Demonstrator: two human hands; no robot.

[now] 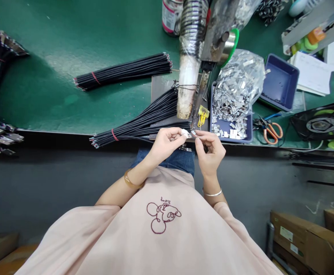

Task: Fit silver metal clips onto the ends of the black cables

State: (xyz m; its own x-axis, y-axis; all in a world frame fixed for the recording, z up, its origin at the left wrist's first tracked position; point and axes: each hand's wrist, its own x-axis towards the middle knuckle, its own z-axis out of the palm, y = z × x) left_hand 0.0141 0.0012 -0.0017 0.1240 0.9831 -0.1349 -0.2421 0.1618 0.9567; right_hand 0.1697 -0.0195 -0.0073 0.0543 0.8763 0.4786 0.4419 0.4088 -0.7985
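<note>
My left hand [165,145] is pinched shut on the end of a black cable, with a white-taped fingertip at the front edge of the green bench. My right hand [209,149] is pinched on a small silver metal shell [193,133] held against that cable end. Both hands meet just below the tip of a soldering iron [200,95] that hangs from a wrapped machine arm [188,76]. A bundle of black cables [138,122] tied with a red band lies to the left of my hands.
A blue tray [248,128] and a clear bag hold several silver shells [235,91]. A second cable bundle [124,71] lies further back. Orange-handled scissors [273,131], an empty blue tray [280,82], a fan [321,122] and cardboard boxes [304,236] are on the right.
</note>
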